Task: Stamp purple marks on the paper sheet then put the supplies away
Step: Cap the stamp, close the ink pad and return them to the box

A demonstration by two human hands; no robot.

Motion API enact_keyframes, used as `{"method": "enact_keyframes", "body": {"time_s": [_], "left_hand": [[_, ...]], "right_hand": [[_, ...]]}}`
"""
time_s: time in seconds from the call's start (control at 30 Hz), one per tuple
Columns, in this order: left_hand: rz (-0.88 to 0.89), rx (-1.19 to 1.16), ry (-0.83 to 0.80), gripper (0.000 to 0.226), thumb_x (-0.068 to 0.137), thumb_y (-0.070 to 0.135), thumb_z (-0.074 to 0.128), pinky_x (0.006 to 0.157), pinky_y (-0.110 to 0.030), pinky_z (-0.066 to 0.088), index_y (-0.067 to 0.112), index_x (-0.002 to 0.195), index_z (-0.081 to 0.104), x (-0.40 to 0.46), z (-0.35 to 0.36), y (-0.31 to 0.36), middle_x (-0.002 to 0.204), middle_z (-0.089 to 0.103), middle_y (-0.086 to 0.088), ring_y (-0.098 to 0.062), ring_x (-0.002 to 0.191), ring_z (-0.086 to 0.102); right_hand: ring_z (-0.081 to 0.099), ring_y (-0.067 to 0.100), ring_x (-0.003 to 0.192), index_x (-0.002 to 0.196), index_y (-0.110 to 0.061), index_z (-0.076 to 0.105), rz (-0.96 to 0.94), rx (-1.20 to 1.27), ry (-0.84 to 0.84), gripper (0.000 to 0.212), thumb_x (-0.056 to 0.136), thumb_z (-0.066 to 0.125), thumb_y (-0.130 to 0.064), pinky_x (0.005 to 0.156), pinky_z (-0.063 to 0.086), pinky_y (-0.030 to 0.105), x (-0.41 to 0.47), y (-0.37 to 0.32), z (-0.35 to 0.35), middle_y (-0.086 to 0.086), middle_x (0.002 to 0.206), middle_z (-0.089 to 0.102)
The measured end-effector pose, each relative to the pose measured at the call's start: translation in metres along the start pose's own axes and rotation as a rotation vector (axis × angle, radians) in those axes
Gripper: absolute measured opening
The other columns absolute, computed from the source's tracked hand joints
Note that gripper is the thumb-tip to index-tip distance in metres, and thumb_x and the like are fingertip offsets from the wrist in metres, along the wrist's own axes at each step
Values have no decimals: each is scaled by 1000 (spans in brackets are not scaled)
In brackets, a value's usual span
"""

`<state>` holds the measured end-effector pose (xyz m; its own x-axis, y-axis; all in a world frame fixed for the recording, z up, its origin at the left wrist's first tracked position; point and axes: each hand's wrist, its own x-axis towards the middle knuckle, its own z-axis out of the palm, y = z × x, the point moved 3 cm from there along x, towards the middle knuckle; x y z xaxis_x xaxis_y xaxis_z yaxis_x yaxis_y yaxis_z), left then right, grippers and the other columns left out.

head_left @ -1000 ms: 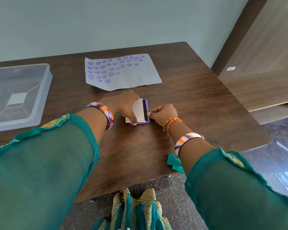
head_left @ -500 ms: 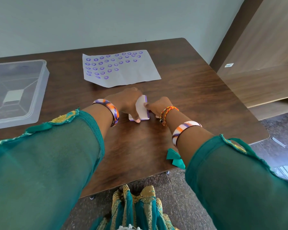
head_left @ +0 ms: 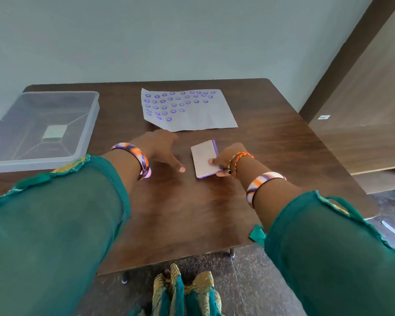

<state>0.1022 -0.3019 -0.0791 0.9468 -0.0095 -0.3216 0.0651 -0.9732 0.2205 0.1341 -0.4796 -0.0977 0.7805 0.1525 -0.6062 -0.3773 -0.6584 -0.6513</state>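
Spanning dark wooden table, pale wall

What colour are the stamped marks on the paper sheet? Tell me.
Purple, on the white paper sheet, clearest in the head view.

A white rectangular paper sheet lies flat on the dark wooden tabletop, in the upper centre of the frame. Its upper left part is covered with rows of small round purple stamped marks; the lower right part is blank.

Below it, near the centre of the frame, lies a small flat purple ink pad case with a white lid. The lid looks closed, a purple edge showing along its right side. It is turned slightly askew and sits well apart from the sheet.
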Motion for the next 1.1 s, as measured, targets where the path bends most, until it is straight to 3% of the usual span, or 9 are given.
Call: {"method": "enact_keyframes", "body": {"time_s": [0.07,0.17,0.3,0.4,0.5,0.57,0.7,1.03,1.1], "left_hand": [[-56,-26,-65,58,57,49,83,77,-31,45,16,95,54,-13,4,-13,100,57,-3,-22,90,53],[-48,-38,-84,59,60,32,85,85,-32,50,10,110,63,-26,16,-24,113,62,-7,-26,99,58],[-52,-116,21,36,71,2,73,87,-31,50,2,107,69,-47,26,-36,111,68,-16,-30,103,63],[-64,-153,82,28,75,0,68,79,-25,48,2,103,72,-63,24,-46,106,72,-16,-29,99,65],[-75,-182,192,28,74,1,68,74,-21,41,0,101,71,-74,11,-67,105,70,-16,-30,97,64],[-83,-177,286,23,73,3,68,70,-22,40,-2,96,70,-80,-4,-87,98,69,-18,-29,86,61],[-67,-186,399,12,70,2,68,63,-25,38,-5,80,70,-90,-35,-134,83,69,-19,-26,72,57],[-116,-222,302,15,75,-1,68,75,-25,38,-7,88,71,-99,-50,-257,97,71,-23,-32,87,61],[-115,-222,254,15,74,1,69,75,-24,39,-6,87,72,-98,-43,-274,96,71,-22,-29,84,60]], "right_hand": [[49,16,65,67,-12,42,14,100,-107,27,89,57,-7,33,48,13,-9,2,1,4,76,47],[48,15,66,70,-13,42,-2,143,-132,25,91,54,-7,35,49,12,-19,2,10,5,78,45],[54,23,88,111,-2,52,45,85,-40,27,89,59,-17,88,57,31,-23,-8,35,10,89,50],[53,22,93,131,-2,46,54,51,-44,48,88,61,-19,91,55,34,-28,-24,57,10,107,48],[52,22,91,117,-3,53,-4,22,-49,34,88,61,-20,82,58,27,-31,-45,73,10,104,49],[52,21,80,90,-9,52,-73,-26,-123,11,92,54,-19,52,54,10,-34,-63,85,9,90,50],[38,11,58,63,-17,39,-157,-81,-183,33,94,50,-19,27,37,6,-32,-97,110,-2,69,40],[55,15,56,68,-13,46,-189,2,-149,25,91,56,-17,37,44,10,-30,-186,208,4,73,48],[61,15,67,86,-6,58,-207,-117,1,19,87,62,-25,53,48,17,-29,-197,227,10,86,59]]}}
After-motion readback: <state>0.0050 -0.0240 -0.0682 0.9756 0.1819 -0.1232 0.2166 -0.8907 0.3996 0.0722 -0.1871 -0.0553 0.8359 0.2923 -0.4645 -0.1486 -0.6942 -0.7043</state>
